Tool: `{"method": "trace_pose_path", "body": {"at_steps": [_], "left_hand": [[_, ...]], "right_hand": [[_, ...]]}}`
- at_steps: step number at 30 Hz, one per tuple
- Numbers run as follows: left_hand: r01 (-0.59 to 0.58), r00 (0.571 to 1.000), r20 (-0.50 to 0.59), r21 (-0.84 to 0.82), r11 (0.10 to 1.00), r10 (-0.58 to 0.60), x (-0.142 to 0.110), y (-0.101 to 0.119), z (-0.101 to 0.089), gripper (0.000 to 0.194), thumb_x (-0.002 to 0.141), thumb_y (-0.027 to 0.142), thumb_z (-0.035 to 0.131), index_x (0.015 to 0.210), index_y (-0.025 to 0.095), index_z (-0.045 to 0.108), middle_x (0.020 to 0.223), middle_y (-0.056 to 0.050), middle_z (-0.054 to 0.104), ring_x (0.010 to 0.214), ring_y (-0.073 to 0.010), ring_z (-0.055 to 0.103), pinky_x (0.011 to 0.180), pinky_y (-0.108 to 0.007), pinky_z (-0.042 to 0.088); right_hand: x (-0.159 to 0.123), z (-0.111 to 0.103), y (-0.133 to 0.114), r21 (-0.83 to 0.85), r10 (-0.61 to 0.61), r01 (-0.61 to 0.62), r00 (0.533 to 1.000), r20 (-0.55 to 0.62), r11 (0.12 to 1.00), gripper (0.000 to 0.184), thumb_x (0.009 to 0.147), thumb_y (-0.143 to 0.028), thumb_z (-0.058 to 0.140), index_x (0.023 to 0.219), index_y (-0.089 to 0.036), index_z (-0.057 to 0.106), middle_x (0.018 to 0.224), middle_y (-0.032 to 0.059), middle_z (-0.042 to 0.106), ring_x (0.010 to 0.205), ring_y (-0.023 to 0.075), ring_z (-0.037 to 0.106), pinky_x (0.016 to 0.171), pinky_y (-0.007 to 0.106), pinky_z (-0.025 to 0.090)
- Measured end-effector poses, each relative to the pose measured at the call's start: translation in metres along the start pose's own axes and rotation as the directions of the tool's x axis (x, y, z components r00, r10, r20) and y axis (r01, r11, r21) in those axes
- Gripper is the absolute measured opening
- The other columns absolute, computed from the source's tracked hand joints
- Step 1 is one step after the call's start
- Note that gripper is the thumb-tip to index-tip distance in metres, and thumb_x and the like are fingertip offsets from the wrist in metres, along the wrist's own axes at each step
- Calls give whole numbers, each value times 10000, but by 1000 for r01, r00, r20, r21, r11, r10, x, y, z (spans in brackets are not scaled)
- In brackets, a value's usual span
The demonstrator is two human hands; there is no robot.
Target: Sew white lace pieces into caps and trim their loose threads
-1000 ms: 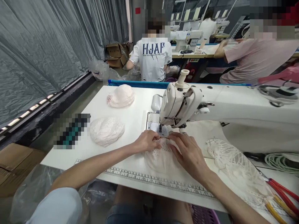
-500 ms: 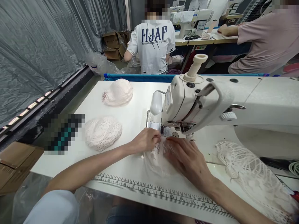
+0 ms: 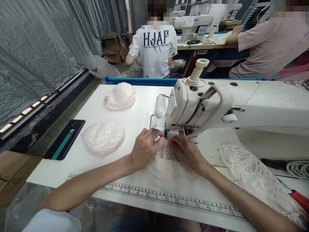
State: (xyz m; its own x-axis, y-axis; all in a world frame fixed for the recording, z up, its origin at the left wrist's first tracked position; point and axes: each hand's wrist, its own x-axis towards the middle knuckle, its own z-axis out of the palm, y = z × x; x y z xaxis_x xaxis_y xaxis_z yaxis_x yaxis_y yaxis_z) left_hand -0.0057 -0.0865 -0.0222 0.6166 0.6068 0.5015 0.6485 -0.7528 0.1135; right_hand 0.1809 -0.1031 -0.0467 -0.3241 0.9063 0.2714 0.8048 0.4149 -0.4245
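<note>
A pale pink lace piece point(image 3: 166, 162) lies on the white table point(image 3: 135, 119) under the needle of a white sewing machine point(image 3: 200, 103). My left hand point(image 3: 145, 146) pinches the lace's left edge near the presser foot, fingers closed. My right hand point(image 3: 185, 151) presses and grips the lace just right of the needle, fingers curled on it. Both hands nearly meet at the foot.
Two bundles of pink lace point(image 3: 103, 138) point(image 3: 120, 96) sit to the left, and a phone point(image 3: 64, 139) lies by the table's left edge. More white lace point(image 3: 251, 174) lies right. A printed ruler point(image 3: 173, 199) runs along the front edge. Other people sit at tables beyond.
Both hands have edged closer to the presser foot, bunching the lace there. The camera has dipped and shifted a little.
</note>
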Motion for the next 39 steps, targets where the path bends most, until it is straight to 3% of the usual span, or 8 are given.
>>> {"method": "trace_pose_path", "body": {"at_steps": [3, 6, 13, 25, 30, 33, 36, 39], "left_hand": [[-205, 978, -46, 9, 979, 205, -7, 0, 6, 221, 874, 4, 405, 867, 136, 582, 918, -21, 646, 835, -125, 559, 710, -279, 416], [-254, 967, 29, 43, 966, 253, -12, -2, 14, 205, 883, 17, 419, 944, 122, 585, 1009, -37, 644, 897, -130, 562, 748, -291, 425], [-253, 963, 111, 62, 965, 245, -15, -2, 13, 189, 896, 43, 426, 985, 114, 577, 998, -49, 641, 899, -141, 566, 774, -307, 412], [-106, 959, 276, 121, 987, 69, 9, -9, 19, 114, 892, 162, 498, 1002, 135, 487, 1029, -64, 575, 1009, -200, 501, 815, -354, 342], [-43, 961, 276, 113, 993, 10, 29, -30, 32, 99, 861, 222, 553, 819, 167, 483, 927, -52, 557, 994, -230, 474, 777, -366, 334], [-19, 969, 248, 98, 995, -6, 28, -34, 33, 85, 886, 218, 505, 815, 170, 500, 988, -70, 558, 997, -231, 476, 784, -387, 329], [-63, 974, 222, 39, 997, 52, 15, -26, 23, 93, 917, 200, 444, 920, 169, 531, 1075, -69, 567, 1040, -202, 483, 845, -390, 327], [-151, 965, 200, -96, 984, 167, -4, -11, 10, 205, 897, 365, 492, 936, 174, 555, 1036, -38, 612, 988, -161, 531, 902, -361, 335]], "right_hand": [[0, 4, 3, -49, -8, 7, 1000, -12, 999, 242, 912, -214, 376, 731, -184, 534, 679, 31, 624, 599, 154, 549, 644, 299, 338], [-1, 5, 2, -99, -6, 3, 999, -35, 995, 227, 916, -204, 377, 791, -173, 563, 657, 37, 623, 617, 168, 554, 664, 312, 331], [-26, -5, -23, -344, -227, 178, 968, -106, 922, 207, 924, -200, 426, 1078, -140, 550, 1050, 127, 644, 889, 229, 577, 767, 367, 346], [-21, -2, 5, -472, -267, 207, 962, -64, 857, 368, 919, -401, 436, 1135, -130, 559, 1024, 151, 672, 773, 222, 607, 792, 408, 354], [-5, 1, 23, -421, -241, 180, 966, -97, 889, 278, 914, -369, 454, 1090, -186, 568, 862, 94, 694, 778, 236, 598, 818, 422, 356], [-5, -8, 23, -329, -267, 240, 963, -39, 913, 293, 946, -344, 375, 1150, -196, 525, 941, 104, 687, 886, 255, 592, 831, 438, 351], [-15, -17, 13, -231, -355, 352, 934, 34, 907, 384, 948, -426, 330, 1192, -178, 495, 1147, 146, 621, 983, 258, 575, 863, 464, 333], [-28, -16, 1, -175, -388, 389, 921, 39, 905, 377, 896, -475, 444, 1086, -166, 547, 1155, 132, 617, 1043, 257, 557, 862, 435, 343]]}}
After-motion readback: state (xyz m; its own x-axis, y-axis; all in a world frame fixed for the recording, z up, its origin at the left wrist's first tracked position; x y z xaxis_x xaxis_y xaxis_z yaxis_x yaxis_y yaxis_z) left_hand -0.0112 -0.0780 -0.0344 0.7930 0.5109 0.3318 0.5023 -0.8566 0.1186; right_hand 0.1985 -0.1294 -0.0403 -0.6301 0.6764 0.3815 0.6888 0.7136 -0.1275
